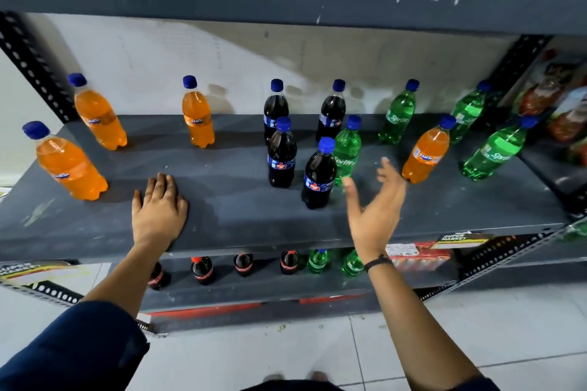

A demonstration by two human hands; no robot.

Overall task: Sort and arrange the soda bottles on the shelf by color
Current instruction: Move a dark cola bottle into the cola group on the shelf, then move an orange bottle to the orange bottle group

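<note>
Shelf [238, 209], grey: twelve upright blue-capped bottles. Three orange [198, 119] from 9 to 11 o'clock; four cola [281, 155] at centre; four green [397, 116] from 1 to 3 o'clock, one stray orange [425, 155] among them. Left hand [158, 209]: flat on shelf, fingers together, empty. Right hand [374, 209]: open, fingers spread, empty, just beside the nearest cola [319, 176].

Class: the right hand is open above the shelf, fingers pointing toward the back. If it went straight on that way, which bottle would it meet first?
Probably the stray orange bottle, just beyond the right hand; depth is unclear from one view.
</note>
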